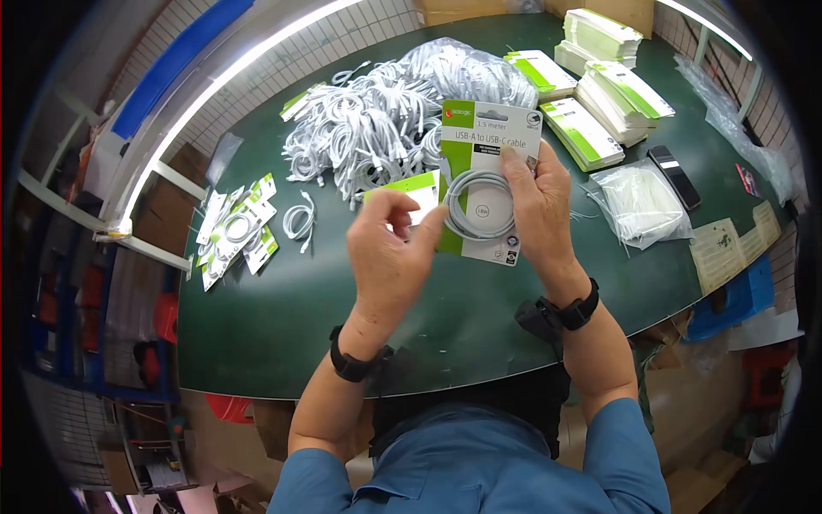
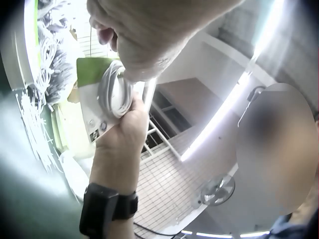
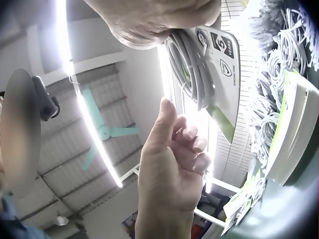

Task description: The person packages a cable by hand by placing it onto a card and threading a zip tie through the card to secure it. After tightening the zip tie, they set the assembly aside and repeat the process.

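My right hand [image 1: 544, 206] holds a green and white cable card [image 1: 501, 124] by its right side, thumb on the front. A coiled pale cable [image 1: 458, 227] lies against the card's face. Just left of the card is my left hand [image 1: 390, 257], its fingers loosely bent and its thumb pointing toward the coil. In the right wrist view the left hand [image 3: 172, 169] is apart from the card [image 3: 227, 74] and holds nothing. The left wrist view shows the coil [image 2: 114, 94] beside the right hand [image 2: 132, 129].
A large heap of coiled cables [image 1: 368, 128] covers the back middle of the table [image 1: 300, 343]. Stacked cards [image 1: 582, 133] stand at the back right, near a plastic-wrapped pack [image 1: 638, 201] and a dark phone [image 1: 674, 176]. Carded cables [image 1: 235, 227] and a single coil [image 1: 300, 221] lie left.
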A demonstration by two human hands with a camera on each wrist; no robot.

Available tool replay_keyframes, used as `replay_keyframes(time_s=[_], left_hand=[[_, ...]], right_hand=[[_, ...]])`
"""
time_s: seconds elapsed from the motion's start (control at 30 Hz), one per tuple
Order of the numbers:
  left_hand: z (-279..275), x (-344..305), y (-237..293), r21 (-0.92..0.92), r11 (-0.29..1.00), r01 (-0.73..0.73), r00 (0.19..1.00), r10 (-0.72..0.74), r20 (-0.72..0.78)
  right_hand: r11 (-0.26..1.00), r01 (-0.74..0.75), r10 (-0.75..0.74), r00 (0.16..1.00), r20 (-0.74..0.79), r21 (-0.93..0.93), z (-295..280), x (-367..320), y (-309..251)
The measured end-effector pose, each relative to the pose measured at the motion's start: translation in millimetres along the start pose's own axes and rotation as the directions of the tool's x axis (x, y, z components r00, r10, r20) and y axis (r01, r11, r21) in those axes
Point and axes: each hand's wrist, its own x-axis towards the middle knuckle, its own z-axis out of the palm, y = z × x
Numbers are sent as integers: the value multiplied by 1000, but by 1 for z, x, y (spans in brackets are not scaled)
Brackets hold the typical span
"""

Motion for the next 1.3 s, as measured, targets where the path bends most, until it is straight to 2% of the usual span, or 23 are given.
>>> replay_keyframes(time_s=[0.07,0.1,0.2,0.23,0.27,0.33,0.43,0.53,0.57,0.6,0.7,0.77,0.83,0.93,0.97,1.07,1.17,1.3], left_hand=[[23,-3,9,125,990,-67,993,54,107],[37,-2,11,138,986,-98,994,89,69],[59,9,13,177,977,-118,990,102,97],[65,11,17,138,986,-95,993,83,86],[71,14,18,171,978,-121,992,111,66],[83,18,22,82,992,-92,992,84,94],[90,30,13,1,996,-89,988,88,125],[98,44,9,-73,994,-88,976,100,194],[100,41,21,-241,970,-12,967,72,243],[101,38,27,-373,924,82,954,36,299],[115,44,9,-464,872,155,885,86,458],[129,40,0,-537,828,164,852,156,500],[137,27,10,-574,795,198,827,178,533],[143,10,28,-541,839,58,830,261,493],[150,9,26,-566,818,104,786,281,551],[162,0,32,-613,730,303,750,215,626],[180,3,15,-646,575,503,659,228,716],[200,9,-6,-630,380,677,608,194,770]], right_hand=[[997,55,-57,997,-49,-45,-6,4,-5],[994,92,-97,993,-74,-62,-9,6,-7],[973,188,-207,967,-151,-132,-13,5,-14],[963,210,-240,954,-179,-171,-13,3,-18],[922,268,-326,927,-187,-280,-15,2,-18],[778,368,-517,836,-185,-510,-21,6,-16],[674,501,-668,727,-159,-543,-23,5,-20],[512,651,-818,569,-86,-560,-24,7,-15],[442,650,-854,515,-68,-618,-23,4,-19],[407,627,-864,500,-56,-664,-25,-4,-24],[322,568,-885,464,-29,-757,-29,-22,-33],[271,525,-905,426,-27,-807,-36,-34,-46],[243,467,-901,434,-19,-850,-41,-47,-53],[228,372,-901,432,-49,-900,-47,-63,-56],[220,353,-901,430,-51,-910,-51,-66,-58],[203,345,-902,431,-37,-916,-67,-73,-61],[146,359,-880,474,46,-922,-81,-82,-73],[135,421,-881,465,86,-897,-90,-83,-78]])
